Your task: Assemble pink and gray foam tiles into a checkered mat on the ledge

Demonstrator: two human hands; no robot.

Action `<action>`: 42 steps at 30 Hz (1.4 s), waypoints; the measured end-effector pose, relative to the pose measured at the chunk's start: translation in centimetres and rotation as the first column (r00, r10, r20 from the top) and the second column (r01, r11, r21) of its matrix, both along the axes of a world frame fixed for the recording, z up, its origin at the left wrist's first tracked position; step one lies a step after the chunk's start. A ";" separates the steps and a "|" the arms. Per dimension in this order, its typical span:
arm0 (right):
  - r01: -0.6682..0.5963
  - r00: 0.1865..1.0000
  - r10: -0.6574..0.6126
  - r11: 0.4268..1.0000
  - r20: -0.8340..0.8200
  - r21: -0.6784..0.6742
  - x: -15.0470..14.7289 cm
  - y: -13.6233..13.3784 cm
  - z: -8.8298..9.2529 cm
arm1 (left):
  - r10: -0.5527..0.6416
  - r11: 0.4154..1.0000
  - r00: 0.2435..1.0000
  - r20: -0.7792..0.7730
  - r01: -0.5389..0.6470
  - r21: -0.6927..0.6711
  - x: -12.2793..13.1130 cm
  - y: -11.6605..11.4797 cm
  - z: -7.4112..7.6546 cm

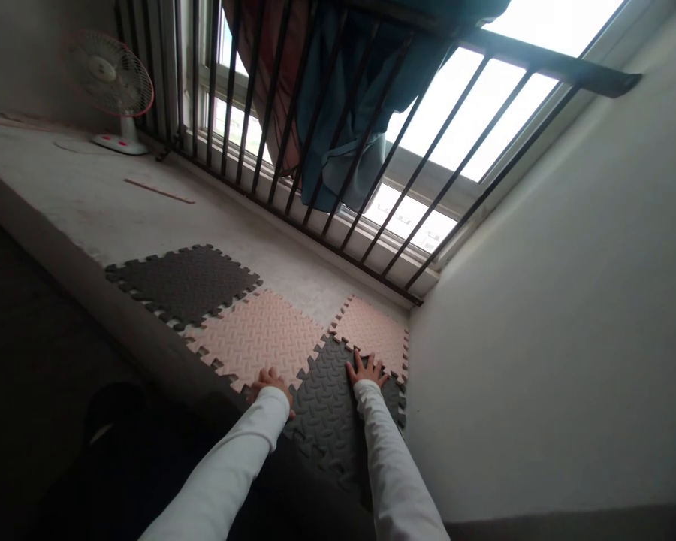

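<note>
My right hand (367, 370) lies with fingers spread at the seam between a dark grey foam mat tile (327, 394) and a pink foam mat tile (373, 327) in the corner by the wall. My left hand (273, 383) rests at the near corner of another pink foam tile (266, 328), beside the dark tile, its fingers somewhat bent and apart. Beyond that pink tile, a second dark foam tile (188, 282) lies to the left, their toothed edges meeting. Both hands press on the mats from above and hold nothing.
The tiles lie on a raised concrete ledge (90, 203) with a drop along its near side. Metal railing (293, 199) runs along the window, with blue cloth (343, 113) hanging over it. A fan (113, 83) and a thin strip (158, 191) sit farther left. A white wall (552, 315) bounds the right.
</note>
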State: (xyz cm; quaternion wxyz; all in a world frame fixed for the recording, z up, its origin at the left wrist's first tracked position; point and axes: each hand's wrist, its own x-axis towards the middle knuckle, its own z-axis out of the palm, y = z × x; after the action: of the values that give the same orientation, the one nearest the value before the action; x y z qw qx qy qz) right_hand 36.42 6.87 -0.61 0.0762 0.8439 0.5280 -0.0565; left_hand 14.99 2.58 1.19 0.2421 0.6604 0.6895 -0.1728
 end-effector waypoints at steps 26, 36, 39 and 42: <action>-0.063 0.998 0.062 0.983 -0.012 -0.171 -0.4 3.7 2.5 | 0.021 0.999 1.000 0.014 -0.021 0.041 0.0 -0.3 -0.1; -0.236 0.972 0.233 0.963 -0.035 -0.128 -4.1 5.0 0.9 | 0.046 0.992 0.998 0.046 -0.052 0.118 0.2 -0.4 -1.3; -0.268 0.963 0.265 0.957 -0.045 -0.109 -4.3 5.8 0.7 | 0.031 0.995 0.999 0.014 -0.032 0.090 0.2 -0.3 -1.2; -0.310 0.950 0.304 0.945 -0.071 -0.101 -5.0 6.2 0.6 | 0.001 0.999 1.000 -0.022 0.000 0.052 0.2 -0.3 -0.7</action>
State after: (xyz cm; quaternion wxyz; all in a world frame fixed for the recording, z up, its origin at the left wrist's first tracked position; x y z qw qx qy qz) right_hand 31.42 13.10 -0.01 0.1165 0.7441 0.6508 -0.0961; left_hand 15.23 2.31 0.44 0.2174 0.6642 0.6966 -0.1620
